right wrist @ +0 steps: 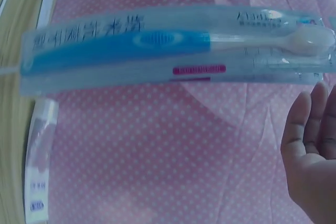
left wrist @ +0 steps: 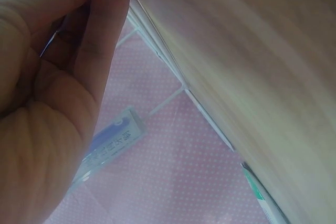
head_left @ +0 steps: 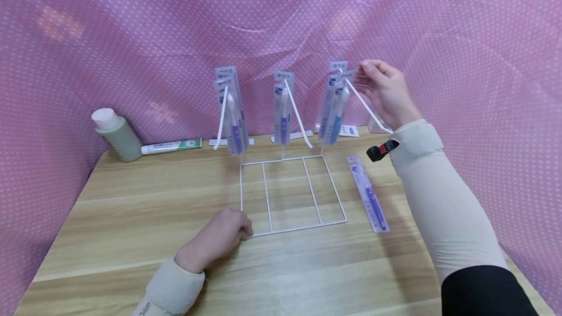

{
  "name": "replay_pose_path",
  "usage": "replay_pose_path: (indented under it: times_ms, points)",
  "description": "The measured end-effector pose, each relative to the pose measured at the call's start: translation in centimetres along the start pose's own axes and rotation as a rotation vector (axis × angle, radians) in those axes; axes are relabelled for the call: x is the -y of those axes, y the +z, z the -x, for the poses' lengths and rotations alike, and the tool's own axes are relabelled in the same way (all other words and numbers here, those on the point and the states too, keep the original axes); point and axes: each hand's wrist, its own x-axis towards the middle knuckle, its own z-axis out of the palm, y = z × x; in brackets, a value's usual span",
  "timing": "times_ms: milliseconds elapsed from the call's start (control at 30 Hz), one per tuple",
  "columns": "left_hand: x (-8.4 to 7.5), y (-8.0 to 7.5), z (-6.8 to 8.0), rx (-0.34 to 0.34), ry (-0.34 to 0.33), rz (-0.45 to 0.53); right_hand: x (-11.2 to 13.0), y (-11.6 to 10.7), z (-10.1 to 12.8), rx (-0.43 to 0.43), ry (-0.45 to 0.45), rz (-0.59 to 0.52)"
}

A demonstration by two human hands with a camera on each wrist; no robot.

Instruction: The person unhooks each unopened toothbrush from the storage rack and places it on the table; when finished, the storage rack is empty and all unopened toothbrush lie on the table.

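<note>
A white wire display rack [head_left: 287, 229] stands on the table with packaged toothbrushes on its three arms. My left hand [head_left: 226, 230] grips the front left corner of its base; in the left wrist view the fingers [left wrist: 107, 30] close at the wire. At the right arm, my right hand [head_left: 386, 91] is raised beside the top of a packaged blue toothbrush [head_left: 338, 111]. In the right wrist view its fingertips [right wrist: 300, 106] are at the edge of that package [right wrist: 152, 45], near the brush head. A packaged purple toothbrush [head_left: 370, 196] lies on the table right of the base.
A green bottle with a white cap [head_left: 120, 135] and a toothpaste tube [head_left: 171, 147] stand and lie at the back left. Flat white packs [head_left: 349, 131] lie behind the rack. Pink dotted cloth [head_left: 281, 13] hangs around the table's back and sides.
</note>
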Motion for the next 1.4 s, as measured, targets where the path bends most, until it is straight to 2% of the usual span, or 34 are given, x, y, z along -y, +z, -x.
replay_pose_path:
  times_ms: [100, 200, 400, 533, 833, 1000, 1133, 1400]
  points:
    - [0.0, 0.1, 0.0, -0.010, 0.019, -0.001, -0.4, 0.1, 0.1, 0.017, 0.004, -0.063]
    - [0.0, 0.0, 0.1, -0.014, 0.033, -0.004, -0.6, 0.2, 0.1, 0.042, 0.009, -0.075]
    - [0.0, 0.0, 0.0, 0.008, -0.003, 0.004, -1.0, 0.3, 0.1, 0.060, 0.027, 0.045]
    - [-0.1, 0.0, -0.2, 0.015, -0.022, -0.006, -1.4, 0.4, 0.4, 0.041, 0.043, 0.057]
    - [-0.1, -0.1, 0.0, -0.006, 0.018, -0.007, -1.1, 0.3, 1.4, 0.057, 0.032, 0.112]
    - [0.0, 0.0, 0.1, -0.015, 0.043, -0.014, -0.6, 0.2, 2.6, 0.060, 0.021, 0.171]
    - [0.0, 0.1, 0.2, -0.013, 0.034, -0.021, -0.1, 0.0, 4.0, 0.078, 0.012, 0.203]
    - [0.1, 0.1, 0.0, -0.018, 0.014, -0.025, 1.2, -0.8, 7.6, 0.203, -0.001, 0.145]
